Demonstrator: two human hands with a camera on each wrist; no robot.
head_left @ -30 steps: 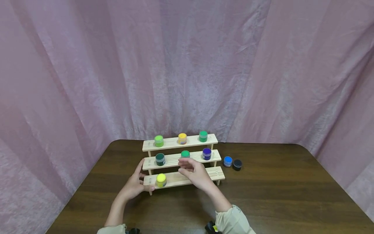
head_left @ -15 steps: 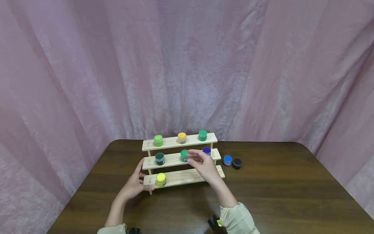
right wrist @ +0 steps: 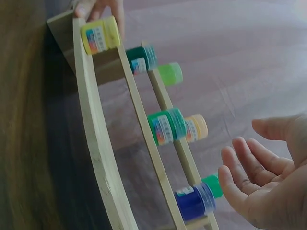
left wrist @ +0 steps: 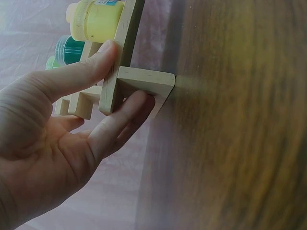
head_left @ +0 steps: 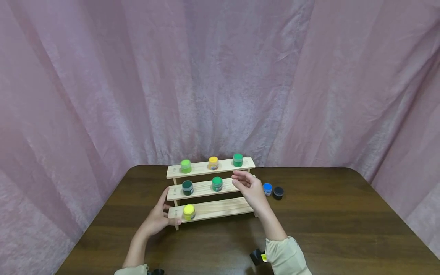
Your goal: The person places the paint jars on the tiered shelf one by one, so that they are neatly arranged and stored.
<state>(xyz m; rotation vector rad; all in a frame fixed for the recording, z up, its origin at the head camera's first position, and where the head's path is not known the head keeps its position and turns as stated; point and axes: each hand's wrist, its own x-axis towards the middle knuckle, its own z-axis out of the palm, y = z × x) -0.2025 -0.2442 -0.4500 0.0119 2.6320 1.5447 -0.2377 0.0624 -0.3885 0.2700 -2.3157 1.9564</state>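
Observation:
A three-tier wooden rack (head_left: 220, 209) holds small paint jars. My left hand (head_left: 156, 220) grips its left end; in the left wrist view the thumb lies on the front board and the fingers reach under it to the leg. On the front tier sits a yellow paint jar (head_left: 189, 212). The middle tier carries a dark green jar (head_left: 187, 188), a green jar (head_left: 217, 184) and a purple jar (right wrist: 194, 203). My right hand (head_left: 253, 192), holding nothing, hovers at that tier's right end with fingers loosely bent, hiding the purple jar from the head view.
Light green (head_left: 186, 166), orange-yellow (head_left: 213, 163) and green jars (head_left: 238, 160) line the top tier. Right of the rack, a blue jar (head_left: 267, 189) and a black jar (head_left: 278, 193) stand on the brown table (head_left: 326, 229). A pink curtain (head_left: 220, 76) hangs behind.
My right hand has moved right along the middle tier, from in front of the green jar to in front of the purple one. My left hand has stayed on the rack.

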